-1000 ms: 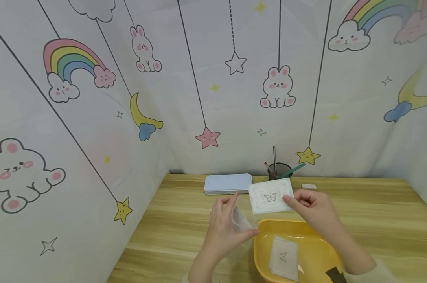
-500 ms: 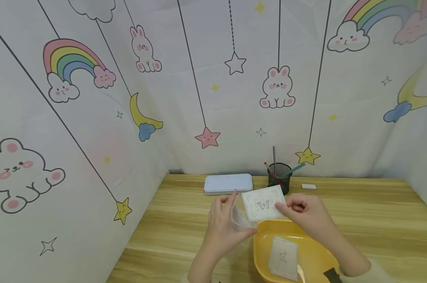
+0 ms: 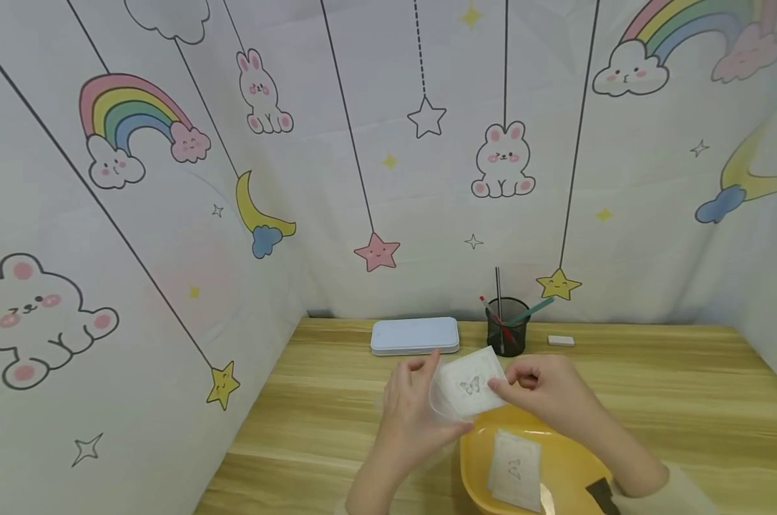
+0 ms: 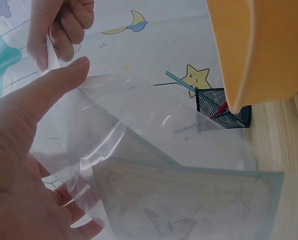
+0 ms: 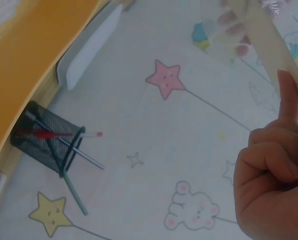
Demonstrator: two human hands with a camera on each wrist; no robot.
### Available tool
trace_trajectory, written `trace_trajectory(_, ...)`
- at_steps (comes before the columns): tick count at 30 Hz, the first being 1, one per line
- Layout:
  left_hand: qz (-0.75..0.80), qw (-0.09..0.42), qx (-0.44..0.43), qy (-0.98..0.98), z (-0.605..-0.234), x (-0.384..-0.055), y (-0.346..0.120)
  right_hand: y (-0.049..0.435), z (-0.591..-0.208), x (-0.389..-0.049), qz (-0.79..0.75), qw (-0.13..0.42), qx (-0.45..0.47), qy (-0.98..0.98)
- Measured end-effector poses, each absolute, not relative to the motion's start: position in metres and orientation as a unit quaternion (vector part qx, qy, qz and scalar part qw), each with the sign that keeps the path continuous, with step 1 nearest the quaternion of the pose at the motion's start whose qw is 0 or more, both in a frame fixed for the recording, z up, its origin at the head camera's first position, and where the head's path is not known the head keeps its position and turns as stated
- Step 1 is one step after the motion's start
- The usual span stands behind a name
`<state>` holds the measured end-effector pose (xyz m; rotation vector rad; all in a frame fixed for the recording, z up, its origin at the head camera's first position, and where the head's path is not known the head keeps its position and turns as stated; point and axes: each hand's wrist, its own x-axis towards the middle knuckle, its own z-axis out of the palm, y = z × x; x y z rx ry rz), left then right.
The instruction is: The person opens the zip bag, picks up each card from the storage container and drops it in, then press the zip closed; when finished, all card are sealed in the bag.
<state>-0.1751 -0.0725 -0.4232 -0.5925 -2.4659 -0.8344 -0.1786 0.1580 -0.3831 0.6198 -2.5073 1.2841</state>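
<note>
My left hand (image 3: 398,418) grips a clear plastic bag (image 4: 154,117), its mouth spread between thumb and fingers. A flat white packet (image 3: 461,393) printed with a butterfly is pinched between the thumb and fingers of my right hand (image 3: 546,383). It is tilted, and its left part overlaps the mouth of the bag in the head view. Through the film in the left wrist view shows a butterfly-printed packet (image 4: 189,200). Below the hands, a small stack of similar packets (image 3: 516,476) lies in a yellow basin (image 3: 572,465).
At the back of the wooden table (image 3: 343,408) stand a pale pencil case (image 3: 416,336) and a black mesh pen holder (image 3: 507,340) with pens. A white eraser (image 3: 561,341) lies to their right. Cartoon-printed cloth (image 3: 324,179) encloses the back and sides.
My right hand has moved the packet left and down, from above the basin to the bag's mouth. My left hand has stayed nearly still, holding the bag.
</note>
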Motion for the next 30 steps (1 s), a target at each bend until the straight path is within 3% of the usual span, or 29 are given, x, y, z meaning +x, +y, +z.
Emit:
trace_trajectory(13, -0.286, 0.264, -0.248, -0.887, -0.426, -0.172, -0.061, 0.132, -0.398, -0.181, 0.415, 0.117, 0.254, -0.866)
trace_trajectory(26, -0.258, 0.315, -0.284, -0.868, -0.429, -0.175, -0.057, 0.122, -0.403, -0.183, 0.375, 0.050, 0.229, -0.897)
trace_trajectory(30, -0.254, 0.303, -0.290, -0.871, -0.431, -0.173, -0.056, 0.122, -0.401, -0.182, 0.338, 0.039, 0.217, -0.915)
